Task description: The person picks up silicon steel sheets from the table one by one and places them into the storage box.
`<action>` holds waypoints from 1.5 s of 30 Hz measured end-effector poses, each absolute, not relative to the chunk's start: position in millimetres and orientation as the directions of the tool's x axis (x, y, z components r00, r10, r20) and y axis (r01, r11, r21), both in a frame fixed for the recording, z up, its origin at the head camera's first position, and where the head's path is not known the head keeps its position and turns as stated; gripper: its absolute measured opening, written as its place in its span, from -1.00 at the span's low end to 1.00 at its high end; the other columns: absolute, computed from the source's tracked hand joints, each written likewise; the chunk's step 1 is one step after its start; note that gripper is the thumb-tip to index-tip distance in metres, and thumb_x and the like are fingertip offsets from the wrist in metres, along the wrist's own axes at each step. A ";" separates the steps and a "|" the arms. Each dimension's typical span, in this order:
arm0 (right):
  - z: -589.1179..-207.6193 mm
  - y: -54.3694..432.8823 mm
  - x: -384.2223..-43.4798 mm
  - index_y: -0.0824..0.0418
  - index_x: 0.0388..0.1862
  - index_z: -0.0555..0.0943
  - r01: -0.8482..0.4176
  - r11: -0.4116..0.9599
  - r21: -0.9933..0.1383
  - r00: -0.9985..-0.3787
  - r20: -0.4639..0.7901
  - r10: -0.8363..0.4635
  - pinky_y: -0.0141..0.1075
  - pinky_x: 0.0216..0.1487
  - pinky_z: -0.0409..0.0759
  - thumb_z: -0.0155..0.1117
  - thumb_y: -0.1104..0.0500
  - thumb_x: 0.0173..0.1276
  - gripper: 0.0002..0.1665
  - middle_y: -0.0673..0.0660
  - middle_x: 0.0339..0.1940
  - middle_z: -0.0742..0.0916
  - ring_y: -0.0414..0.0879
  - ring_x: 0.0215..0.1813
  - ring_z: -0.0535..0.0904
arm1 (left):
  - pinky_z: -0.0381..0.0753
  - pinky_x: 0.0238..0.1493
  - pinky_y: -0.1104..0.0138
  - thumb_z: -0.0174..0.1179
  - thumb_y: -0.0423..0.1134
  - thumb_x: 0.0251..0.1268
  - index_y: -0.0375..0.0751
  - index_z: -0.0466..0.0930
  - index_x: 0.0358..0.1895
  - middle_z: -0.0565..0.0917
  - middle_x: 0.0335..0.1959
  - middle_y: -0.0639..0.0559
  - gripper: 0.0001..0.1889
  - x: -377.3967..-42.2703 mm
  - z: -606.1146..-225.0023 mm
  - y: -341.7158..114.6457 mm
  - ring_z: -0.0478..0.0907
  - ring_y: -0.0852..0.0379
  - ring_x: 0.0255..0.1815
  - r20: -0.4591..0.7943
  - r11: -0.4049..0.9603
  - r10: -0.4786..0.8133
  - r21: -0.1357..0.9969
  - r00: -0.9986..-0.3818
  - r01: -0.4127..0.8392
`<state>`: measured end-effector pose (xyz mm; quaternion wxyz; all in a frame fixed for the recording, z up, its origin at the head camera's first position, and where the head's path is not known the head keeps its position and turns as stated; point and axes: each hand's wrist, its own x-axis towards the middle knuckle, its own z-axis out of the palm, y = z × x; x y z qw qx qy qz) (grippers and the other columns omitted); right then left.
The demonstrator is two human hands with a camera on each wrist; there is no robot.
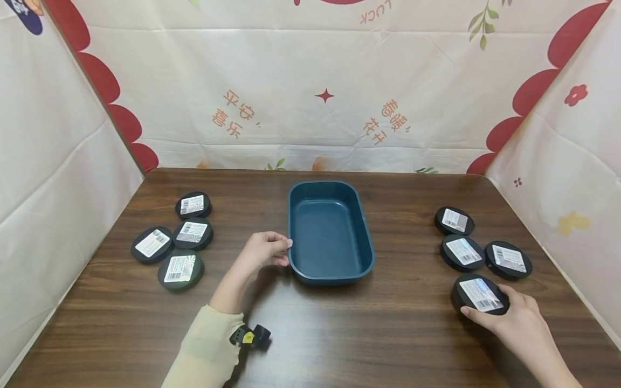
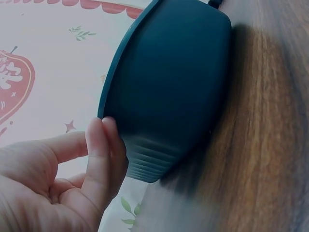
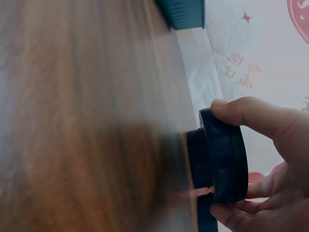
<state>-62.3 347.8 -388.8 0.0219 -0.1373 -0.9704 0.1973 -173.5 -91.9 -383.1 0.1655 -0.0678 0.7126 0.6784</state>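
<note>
A dark blue rectangular plastic basin (image 1: 326,237) stands in the middle of the table. My left hand (image 1: 267,249) pinches its left rim between thumb and fingers; the left wrist view shows the fingertips on the edge of the basin (image 2: 169,67). At the right, my right hand (image 1: 526,326) grips a round black container (image 1: 480,294) with a white barcode label facing up. Seen from the right wrist, the thumb and fingers hold this round black container (image 3: 224,157) by opposite sides of its edge, with other black containers behind it.
Three more round black containers, including one (image 1: 462,252), lie just beyond the right hand. Several like them, including one (image 1: 180,269), sit grouped at the left of the wooden table (image 1: 339,334). A printed white cloth (image 1: 301,64) hangs around the back and sides.
</note>
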 end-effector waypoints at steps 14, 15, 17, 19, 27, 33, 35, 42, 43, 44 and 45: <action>-354.6 321.7 -74.2 0.52 0.31 0.16 0.148 0.892 -0.428 -0.981 0.047 0.186 0.31 -0.09 0.27 0.40 -0.22 0.02 0.14 0.67 0.19 0.20 0.57 0.05 0.23 | 0.61 -0.49 0.40 0.16 -0.35 0.24 -0.50 0.50 -0.17 0.51 -0.48 -0.06 -0.78 -174.7 -387.9 -94.6 0.50 0.15 -0.61 -0.325 0.055 0.147 0.946 -0.934 -0.320; -351.4 318.5 -76.2 0.51 0.31 0.16 0.140 0.894 -0.426 -0.984 0.045 0.175 0.32 -0.08 0.28 0.40 -0.22 0.01 0.15 0.66 0.19 0.20 0.57 0.06 0.23 | 0.61 -0.48 0.40 0.16 -0.35 0.24 -0.50 0.50 -0.17 0.51 -0.47 -0.06 -0.77 -174.6 -387.7 -94.7 0.50 0.15 -0.60 -0.325 0.053 0.149 0.946 -0.934 -0.321; -345.8 311.6 -79.9 0.50 0.32 0.15 0.122 0.897 -0.424 -0.987 0.041 0.154 0.32 -0.08 0.28 0.41 -0.23 0.00 0.17 0.66 0.19 0.20 0.57 0.07 0.23 | 0.62 -0.46 0.39 0.16 -0.34 0.25 -0.50 0.49 -0.15 0.51 -0.45 -0.05 -0.76 -174.6 -387.6 -95.0 0.50 0.14 -0.58 -0.327 0.047 0.156 0.945 -0.932 -0.324; -340.3 303.4 -84.1 0.49 0.32 0.15 0.102 0.901 -0.422 -0.991 0.041 0.131 0.33 -0.07 0.28 0.42 -0.24 -0.02 0.19 0.66 0.18 0.21 0.57 0.08 0.22 | 0.63 -0.45 0.38 0.15 -0.34 0.26 -0.51 0.48 -0.13 0.49 -0.45 -0.05 -0.75 -174.4 -387.3 -95.3 0.50 0.14 -0.56 -0.329 0.039 0.169 0.944 -0.929 -0.327; -321.1 262.9 -101.3 0.42 0.34 0.19 -0.005 0.899 -0.438 -0.996 0.083 0.035 0.29 -0.03 0.32 0.47 -0.24 -0.11 0.21 0.55 0.20 0.30 0.46 0.13 0.28 | 0.64 -0.48 0.36 0.05 -0.38 0.30 -0.51 0.40 -0.12 0.45 -0.47 -0.06 -0.78 -173.7 -387.2 -94.5 0.49 0.14 -0.58 -0.316 -0.004 0.229 0.945 -0.921 -0.326; -309.1 233.6 -111.7 0.39 0.32 0.22 -0.063 0.894 -0.444 -0.995 0.092 -0.024 0.26 -0.05 0.37 0.48 -0.24 -0.13 0.18 0.50 0.22 0.30 0.40 0.11 0.32 | 0.65 -0.50 0.32 0.00 -0.37 0.34 -0.39 0.32 -0.19 0.41 -0.45 -0.06 -0.88 -173.2 -390.1 -92.5 0.46 0.13 -0.59 -0.293 -0.039 0.255 0.949 -0.921 -0.312; -306.1 225.8 -114.7 0.39 0.32 0.22 -0.080 0.889 -0.450 -0.995 0.089 -0.045 0.26 -0.03 0.36 0.48 -0.24 -0.12 0.17 0.50 0.22 0.30 0.39 0.12 0.33 | 0.65 -0.51 0.32 -0.01 -0.38 0.34 -0.37 0.32 -0.20 0.41 -0.44 -0.07 -0.89 -173.1 -390.2 -91.9 0.46 0.13 -0.60 -0.287 -0.045 0.258 0.950 -0.923 -0.308; -300.0 207.4 -122.3 0.38 0.33 0.23 -0.116 0.874 -0.471 -0.993 0.085 -0.086 0.21 0.02 0.38 0.48 -0.22 -0.11 0.15 0.45 0.22 0.32 0.32 0.13 0.35 | 0.64 -0.52 0.34 -0.02 -0.39 0.33 -0.36 0.32 -0.21 0.43 -0.43 -0.10 -0.91 -172.9 -389.8 -90.2 0.46 0.15 -0.61 -0.283 -0.054 0.260 0.950 -0.923 -0.307; -299.9 205.7 -123.2 0.37 0.33 0.24 -0.117 0.872 -0.476 -0.993 0.083 -0.088 0.20 0.03 0.38 0.48 -0.21 -0.11 0.15 0.44 0.22 0.33 0.31 0.13 0.35 | 0.64 -0.52 0.34 -0.01 -0.40 0.33 -0.36 0.33 -0.21 0.43 -0.43 -0.10 -0.92 -172.9 -390.0 -90.0 0.46 0.15 -0.61 -0.282 -0.055 0.259 0.951 -0.924 -0.306; -299.9 203.9 -124.0 0.37 0.33 0.24 -0.118 0.870 -0.478 -0.993 0.080 -0.091 0.20 0.03 0.39 0.49 -0.21 -0.11 0.15 0.44 0.22 0.33 0.30 0.13 0.36 | 0.64 -0.52 0.34 -0.01 -0.40 0.32 -0.36 0.33 -0.21 0.43 -0.44 -0.09 -0.92 -173.0 -390.1 -89.9 0.46 0.15 -0.61 -0.280 -0.056 0.259 0.951 -0.924 -0.304; -299.7 202.1 -124.8 0.37 0.33 0.23 -0.119 0.869 -0.480 -0.993 0.074 -0.095 0.19 0.03 0.39 0.49 -0.21 -0.11 0.15 0.44 0.22 0.33 0.29 0.12 0.36 | 0.64 -0.52 0.35 -0.01 -0.40 0.32 -0.36 0.33 -0.21 0.42 -0.44 -0.09 -0.92 -173.1 -390.2 -89.8 0.46 0.15 -0.61 -0.278 -0.057 0.260 0.952 -0.925 -0.302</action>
